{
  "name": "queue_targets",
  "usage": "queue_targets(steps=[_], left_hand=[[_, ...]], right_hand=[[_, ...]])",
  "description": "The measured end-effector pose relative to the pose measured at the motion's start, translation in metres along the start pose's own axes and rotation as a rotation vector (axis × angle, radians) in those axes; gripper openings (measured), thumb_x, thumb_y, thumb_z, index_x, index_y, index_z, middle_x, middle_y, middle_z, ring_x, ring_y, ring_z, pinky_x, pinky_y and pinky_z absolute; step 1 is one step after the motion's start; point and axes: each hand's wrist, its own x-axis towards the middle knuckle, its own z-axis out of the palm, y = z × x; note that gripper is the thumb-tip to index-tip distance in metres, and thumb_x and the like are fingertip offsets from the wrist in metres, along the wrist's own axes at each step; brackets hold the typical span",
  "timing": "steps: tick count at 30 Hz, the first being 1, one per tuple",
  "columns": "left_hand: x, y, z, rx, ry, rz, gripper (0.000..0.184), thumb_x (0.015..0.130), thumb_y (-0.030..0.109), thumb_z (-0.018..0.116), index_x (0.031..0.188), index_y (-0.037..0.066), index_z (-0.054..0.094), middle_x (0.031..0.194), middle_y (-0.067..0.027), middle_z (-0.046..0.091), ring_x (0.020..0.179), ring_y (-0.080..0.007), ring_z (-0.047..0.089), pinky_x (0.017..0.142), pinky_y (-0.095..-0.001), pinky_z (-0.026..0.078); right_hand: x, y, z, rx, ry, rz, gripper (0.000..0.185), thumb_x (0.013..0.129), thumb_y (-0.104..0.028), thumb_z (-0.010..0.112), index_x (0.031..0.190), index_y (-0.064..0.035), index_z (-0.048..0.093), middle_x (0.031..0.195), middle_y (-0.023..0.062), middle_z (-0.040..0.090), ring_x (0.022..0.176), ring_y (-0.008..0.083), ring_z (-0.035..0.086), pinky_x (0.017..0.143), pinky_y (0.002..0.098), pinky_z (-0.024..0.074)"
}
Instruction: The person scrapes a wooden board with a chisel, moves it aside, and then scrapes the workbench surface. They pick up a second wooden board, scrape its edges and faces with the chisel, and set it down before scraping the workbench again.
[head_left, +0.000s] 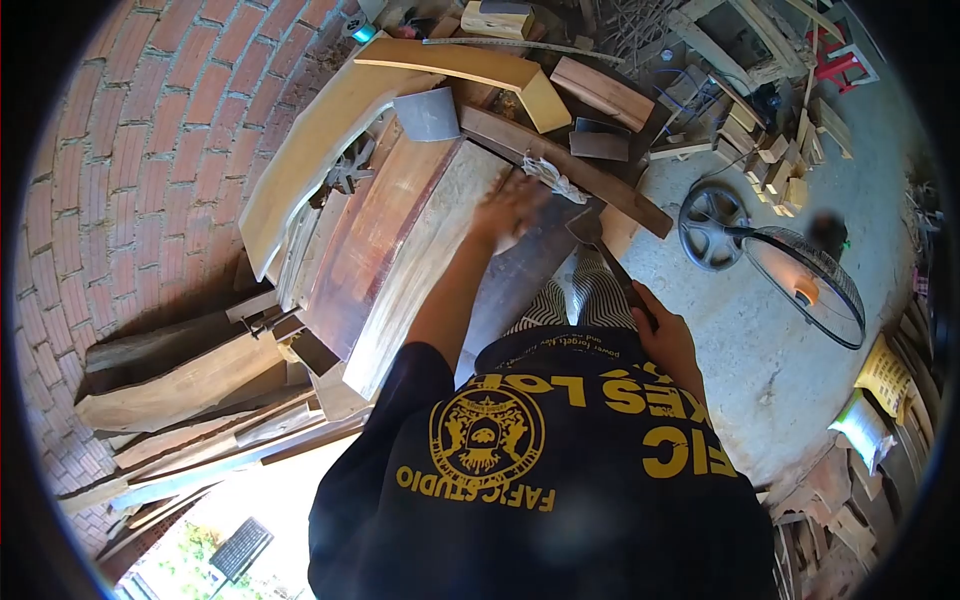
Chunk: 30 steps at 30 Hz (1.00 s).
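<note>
My left hand (507, 210) lies with its fingers spread on a long pale board (415, 270), near the board's far end. It is slightly blurred. To its right a crumpled white cloth or plastic (553, 180) lies against a dark wooden beam (620, 190). At my right side, my right hand (665, 340) is closed around the dark handle of a tool with a flared flat blade (585, 230), which looks like a scraper. The blade points away from me, above my striped trousers. A reddish-brown board (365, 235) lies along the left of the pale one.
Curved wooden pieces (470, 65), a grey sheet (427, 115) and a dark curved sheet (600, 142) lie at the back. A fan (805, 290) with a round base (713, 225) stands on the right floor. Planks (190, 385) lean by the brick wall (160, 150).
</note>
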Motion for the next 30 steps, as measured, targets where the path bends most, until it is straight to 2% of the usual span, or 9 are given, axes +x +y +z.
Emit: queue_targets(steps=[4, 9, 11, 15, 19, 22, 24, 28, 30], left_hand=[[0.001, -0.026, 0.018, -0.298, 0.439, -0.063, 0.065, 0.09, 0.042, 0.046, 0.144, 0.01, 0.027, 0.153, -0.0148, 0.015, 0.142, -0.0336, -0.001, 0.114, -0.0466, -0.002], [-0.003, -0.056, 0.008, 0.094, 0.024, 0.423, 0.072, 0.091, 0.041, 0.047, 0.146, 0.006, 0.017, 0.153, -0.0176, 0.011, 0.142, -0.0332, 0.0, 0.114, -0.0482, -0.001], [0.02, -0.07, 0.035, -0.071, 0.548, -0.215, 0.068, 0.092, 0.042, 0.043, 0.146, 0.009, 0.02, 0.152, -0.0195, 0.012, 0.142, -0.0343, 0.002, 0.114, -0.0498, 0.003], [0.022, -0.071, 0.001, -0.121, 0.187, 0.32, 0.061, 0.093, 0.043, 0.041, 0.145, 0.016, 0.023, 0.152, -0.0188, 0.015, 0.141, -0.0371, 0.009, 0.112, -0.0512, 0.017], [0.019, -0.062, -0.02, -0.147, 0.21, 0.053, 0.057, 0.093, 0.038, 0.043, 0.143, 0.014, 0.03, 0.152, -0.0158, 0.017, 0.14, -0.039, 0.012, 0.112, -0.0482, 0.019], [0.018, -0.069, -0.007, -0.079, 0.232, 0.334, 0.051, 0.093, 0.03, 0.046, 0.14, 0.012, 0.036, 0.151, -0.0146, 0.023, 0.138, -0.0383, 0.018, 0.111, -0.0468, 0.023], [0.018, -0.08, -0.01, -0.59, 0.211, 0.274, 0.049, 0.092, 0.023, 0.049, 0.138, 0.011, 0.037, 0.146, -0.0171, 0.032, 0.136, -0.0371, 0.025, 0.11, -0.0467, 0.023], [0.018, -0.085, -0.02, -0.147, 0.405, 0.133, 0.049, 0.089, 0.017, 0.052, 0.136, 0.007, 0.04, 0.137, -0.0177, 0.044, 0.133, -0.0342, 0.032, 0.111, -0.0436, 0.023], [0.004, -0.09, -0.03, -0.082, 0.2, 0.412, 0.053, 0.089, 0.019, 0.052, 0.138, 0.008, 0.037, 0.139, -0.0163, 0.042, 0.134, -0.0327, 0.031, 0.112, -0.0456, 0.02]], right_hand=[[-0.01, 0.011, 0.001, 0.0, 0.021, 0.037, 0.042, 0.091, -0.027, 0.055, 0.132, -0.022, 0.049, 0.097, 0.0201, 0.066, 0.089, 0.0387, 0.064, 0.074, 0.0395, 0.0511], [-0.013, 0.019, 0.001, 0.055, 0.074, 0.07, 0.042, 0.091, -0.025, 0.056, 0.132, -0.0196, 0.05, 0.097, 0.0203, 0.066, 0.087, 0.0385, 0.064, 0.073, 0.0376, 0.051], [-0.013, 0.013, 0.0, 0.055, 0.068, 0.09, 0.042, 0.091, -0.025, 0.056, 0.132, -0.0198, 0.05, 0.097, 0.0205, 0.066, 0.087, 0.0383, 0.064, 0.073, 0.0379, 0.051], [-0.009, 0.012, 0.002, 0.017, 0.059, 0.055, 0.041, 0.09, -0.026, 0.056, 0.131, -0.0209, 0.051, 0.097, 0.021, 0.066, 0.087, 0.0378, 0.064, 0.073, 0.0392, 0.0509], [-0.005, 0.016, 0.007, 0.007, 0.052, 0.045, 0.041, 0.09, -0.027, 0.056, 0.131, -0.0219, 0.051, 0.096, 0.0212, 0.065, 0.086, 0.0384, 0.064, 0.073, 0.0403, 0.0508], [-0.003, 0.014, 0.006, -0.018, 0.039, 0.05, 0.041, 0.09, -0.029, 0.055, 0.131, -0.0221, 0.051, 0.095, 0.0216, 0.065, 0.084, 0.0393, 0.063, 0.073, 0.041, 0.0507], [-0.001, 0.015, 0.005, -0.03, 0.042, 0.034, 0.042, 0.09, -0.03, 0.055, 0.131, -0.0228, 0.051, 0.093, 0.0215, 0.066, 0.083, 0.0398, 0.063, 0.072, 0.0416, 0.0506], [0.002, 0.018, 0.007, -0.013, 0.05, 0.027, 0.042, 0.09, -0.031, 0.056, 0.13, -0.0233, 0.051, 0.092, 0.0216, 0.066, 0.082, 0.0399, 0.063, 0.072, 0.0422, 0.0506], [0.005, 0.018, 0.007, -0.027, 0.059, 0.005, 0.042, 0.089, -0.031, 0.056, 0.13, -0.0237, 0.051, 0.091, 0.022, 0.066, 0.082, 0.0398, 0.063, 0.072, 0.0424, 0.0505]])
